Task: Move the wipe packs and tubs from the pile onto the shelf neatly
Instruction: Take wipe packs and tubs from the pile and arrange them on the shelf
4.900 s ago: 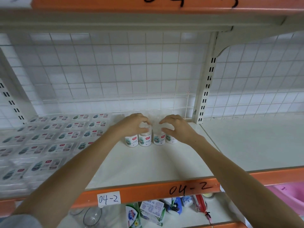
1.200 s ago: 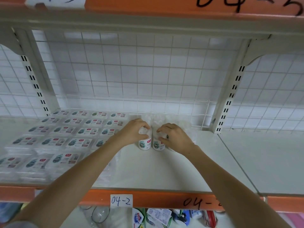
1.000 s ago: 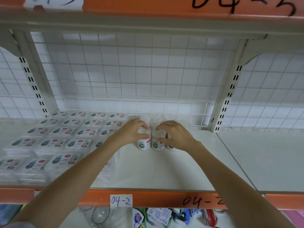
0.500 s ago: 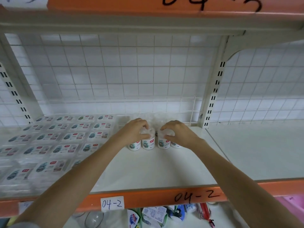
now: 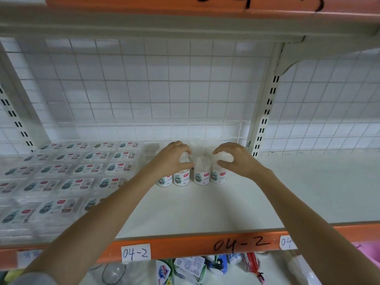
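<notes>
Both hands are working at the back of the shelf (image 5: 205, 206), against the wire grid backing (image 5: 144, 89). The left hand (image 5: 174, 159) is curling its fingers over the lids of the two left tubs (image 5: 181, 178). The right hand (image 5: 236, 161) is gripping the tops of the two right tubs (image 5: 218, 176). All four tubs are standing upright in a row, just beside one another. The flat wipe packs (image 5: 78, 171) are lying in ordered rows to the left, close to the tubs.

Judgement: the row is being squared up. To do this well, the tubs should be pressed together from both ends, labels facing forward, bases kept flat on the shelf. Gripping high on the lids is risking a tilt; pressure should be kept light and even.
</notes>
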Tool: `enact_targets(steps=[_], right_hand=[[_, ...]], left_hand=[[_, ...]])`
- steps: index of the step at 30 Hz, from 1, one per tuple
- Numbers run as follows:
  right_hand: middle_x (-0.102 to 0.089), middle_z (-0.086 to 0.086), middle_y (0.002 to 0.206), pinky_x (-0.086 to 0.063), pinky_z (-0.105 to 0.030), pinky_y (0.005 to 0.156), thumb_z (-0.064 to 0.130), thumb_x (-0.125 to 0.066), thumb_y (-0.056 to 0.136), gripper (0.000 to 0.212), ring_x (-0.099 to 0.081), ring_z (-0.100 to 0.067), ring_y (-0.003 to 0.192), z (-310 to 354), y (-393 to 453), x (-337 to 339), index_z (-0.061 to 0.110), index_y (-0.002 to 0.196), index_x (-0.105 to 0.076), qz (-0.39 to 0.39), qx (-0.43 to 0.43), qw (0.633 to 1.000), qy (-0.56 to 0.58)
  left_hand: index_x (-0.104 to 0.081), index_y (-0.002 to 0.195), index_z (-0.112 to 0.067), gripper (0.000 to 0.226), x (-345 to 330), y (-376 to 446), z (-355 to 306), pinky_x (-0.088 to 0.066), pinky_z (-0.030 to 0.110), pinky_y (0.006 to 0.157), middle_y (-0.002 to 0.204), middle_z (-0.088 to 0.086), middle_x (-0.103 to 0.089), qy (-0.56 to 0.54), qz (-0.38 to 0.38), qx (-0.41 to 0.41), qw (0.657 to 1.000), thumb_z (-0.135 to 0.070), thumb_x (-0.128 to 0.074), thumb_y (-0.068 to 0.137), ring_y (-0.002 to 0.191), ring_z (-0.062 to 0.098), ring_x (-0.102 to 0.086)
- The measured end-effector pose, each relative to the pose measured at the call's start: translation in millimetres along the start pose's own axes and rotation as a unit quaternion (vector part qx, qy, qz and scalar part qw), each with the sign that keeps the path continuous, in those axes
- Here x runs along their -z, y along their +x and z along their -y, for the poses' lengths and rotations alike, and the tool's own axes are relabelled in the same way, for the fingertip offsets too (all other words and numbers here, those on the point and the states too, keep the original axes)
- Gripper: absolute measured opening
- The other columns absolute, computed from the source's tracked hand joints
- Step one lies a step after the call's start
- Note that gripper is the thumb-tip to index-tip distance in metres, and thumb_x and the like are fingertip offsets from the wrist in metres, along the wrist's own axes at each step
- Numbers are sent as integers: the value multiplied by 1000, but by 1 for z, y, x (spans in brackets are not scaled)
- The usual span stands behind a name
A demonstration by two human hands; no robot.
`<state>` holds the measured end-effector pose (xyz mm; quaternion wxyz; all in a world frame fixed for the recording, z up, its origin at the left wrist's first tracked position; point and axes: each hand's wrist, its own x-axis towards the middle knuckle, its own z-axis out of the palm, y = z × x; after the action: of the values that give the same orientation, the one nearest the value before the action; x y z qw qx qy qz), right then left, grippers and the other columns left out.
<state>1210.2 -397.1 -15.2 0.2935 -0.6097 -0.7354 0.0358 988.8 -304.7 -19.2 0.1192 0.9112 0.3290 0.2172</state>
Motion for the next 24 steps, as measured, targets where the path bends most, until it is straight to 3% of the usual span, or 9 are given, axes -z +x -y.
enact_targets(steps=[3,6,9,13,19,24], right_hand=[[-59,7,111,-38,-22,94,21,-69,81,27,-50,-6,104,-6,-9,3,19,108,-65,36,-49,998,10],[-59,6,103,-48,-31,88,24,-70,81,22,-56,-15,96,-6,-12,-5,19,103,-65,34,-84,995,38],[-58,-1,100,-45,-24,77,20,-68,82,22,-62,-23,88,-3,-11,-8,15,103,-64,20,-108,993,39],[-56,2,97,-42,-17,72,19,-69,82,22,-58,-17,90,-3,-8,-9,17,103,-64,22,-105,993,40],[-62,-4,105,-51,-33,84,18,-68,82,19,-57,-21,95,-3,-6,-13,19,101,-63,34,-92,994,56],[-62,-4,107,-50,-35,87,16,-65,83,20,-57,-23,97,-6,-6,-11,18,103,-63,46,-97,992,59]], left_hand=[[-55,116,-21,44,-11,11,-19,-36,25,92,120,-3,-49,-7,26,-8,1000,-44,-65,80,113,13,-44],[-52,121,-19,50,-22,20,-28,-37,26,90,123,-1,-47,1,51,4,999,-47,-64,80,113,15,-45],[-53,121,-17,48,-27,24,-28,-37,27,94,123,3,-49,2,64,13,998,-41,-64,82,115,17,-44],[-51,124,-20,49,-24,24,-25,-38,28,93,120,4,-50,-28,67,29,997,-37,-67,81,113,17,-46],[-51,125,-20,51,-21,24,-20,-40,29,93,119,3,-51,-32,79,28,996,-35,-69,79,112,15,-47],[-50,126,-19,51,-24,20,-19,-40,33,98,122,3,-50,-55,71,27,996,-33,-67,81,114,16,-47]])
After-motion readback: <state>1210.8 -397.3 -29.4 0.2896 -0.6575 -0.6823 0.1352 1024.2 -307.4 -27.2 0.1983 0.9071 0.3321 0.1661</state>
